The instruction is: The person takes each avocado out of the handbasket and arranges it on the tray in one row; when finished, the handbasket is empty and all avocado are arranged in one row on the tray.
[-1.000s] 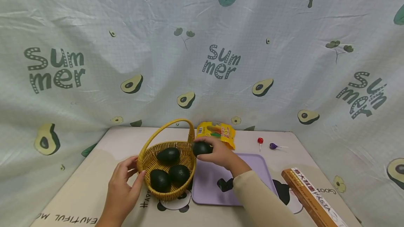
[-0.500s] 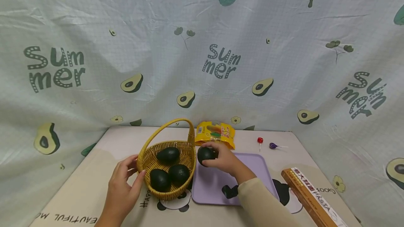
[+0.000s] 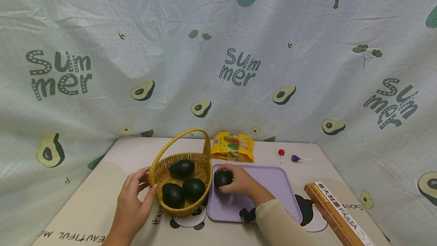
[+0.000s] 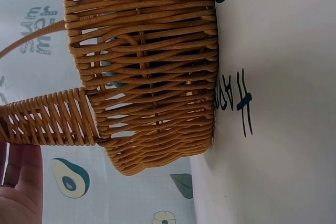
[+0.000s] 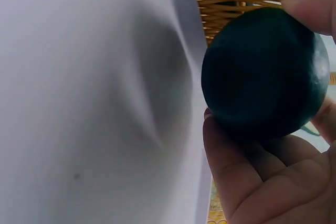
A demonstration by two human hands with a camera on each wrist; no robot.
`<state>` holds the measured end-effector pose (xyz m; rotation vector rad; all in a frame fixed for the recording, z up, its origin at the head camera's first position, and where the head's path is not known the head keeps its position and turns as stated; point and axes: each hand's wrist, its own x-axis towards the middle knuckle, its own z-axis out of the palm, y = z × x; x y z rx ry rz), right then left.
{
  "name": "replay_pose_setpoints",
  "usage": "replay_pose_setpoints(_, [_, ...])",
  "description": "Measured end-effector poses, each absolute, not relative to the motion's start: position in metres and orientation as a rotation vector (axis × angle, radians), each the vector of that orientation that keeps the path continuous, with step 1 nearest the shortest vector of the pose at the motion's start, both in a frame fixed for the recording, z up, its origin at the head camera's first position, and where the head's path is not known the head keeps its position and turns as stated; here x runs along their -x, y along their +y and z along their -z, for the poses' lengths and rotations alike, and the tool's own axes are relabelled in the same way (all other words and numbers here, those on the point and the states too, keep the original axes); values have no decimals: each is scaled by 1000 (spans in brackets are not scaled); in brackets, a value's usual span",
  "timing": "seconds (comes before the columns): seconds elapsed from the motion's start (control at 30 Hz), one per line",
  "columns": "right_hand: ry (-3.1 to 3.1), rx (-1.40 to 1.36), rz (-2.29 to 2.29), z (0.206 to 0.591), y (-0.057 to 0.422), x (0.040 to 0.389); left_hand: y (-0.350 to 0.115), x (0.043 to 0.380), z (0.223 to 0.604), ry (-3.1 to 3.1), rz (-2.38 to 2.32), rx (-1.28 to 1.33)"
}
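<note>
A yellow wicker basket [image 3: 179, 212] with a tall arched handle holds three dark green avocados, one of them the rear avocado [image 3: 182, 168]. At the basket's left side my left hand [image 3: 131, 204] grips the base of the handle [image 4: 47, 119], fingers behind it and thumb in front. My right hand [image 3: 240, 181] holds another avocado [image 5: 265, 74] between thumb and fingers. It is low over the left part of a lilac tray [image 3: 266, 177], just right of the basket. In the right wrist view its shadow falls on the tray close by.
Behind the tray lies a yellow snack bag [image 3: 233, 146]. Farther right are a red lollipop [image 3: 281, 152] and a purple lollipop [image 3: 296, 158]. A long brown pasta box [image 3: 338, 215] lies along the right side. A printed curtain [image 3: 218, 67] hangs behind the table.
My right hand has carried its avocado from the basket's right rim rightward and down toward the tray. The left hand and the basket have stayed in place.
</note>
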<state>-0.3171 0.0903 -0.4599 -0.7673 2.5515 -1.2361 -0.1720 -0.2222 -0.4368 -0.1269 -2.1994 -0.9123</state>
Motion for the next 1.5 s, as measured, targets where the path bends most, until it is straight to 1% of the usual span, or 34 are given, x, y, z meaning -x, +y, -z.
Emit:
replay_pose_setpoints(0.3, [2594, 780, 1088, 466, 84, 315, -222, 172, 437, -2193, 907, 133])
replay_pose_setpoints(0.6, [2573, 772, 1015, 462, 82, 311, -223, 173, 438, -2200, 909, 133])
replay_pose_setpoints(1.17, [2549, 788, 1093, 464, 92, 311, -221, 172, 437, -2198, 908, 122])
replay_pose_setpoints(1.5, [2458, 773, 1324, 450, 98, 309, -222, 173, 439, -2198, 917, 116])
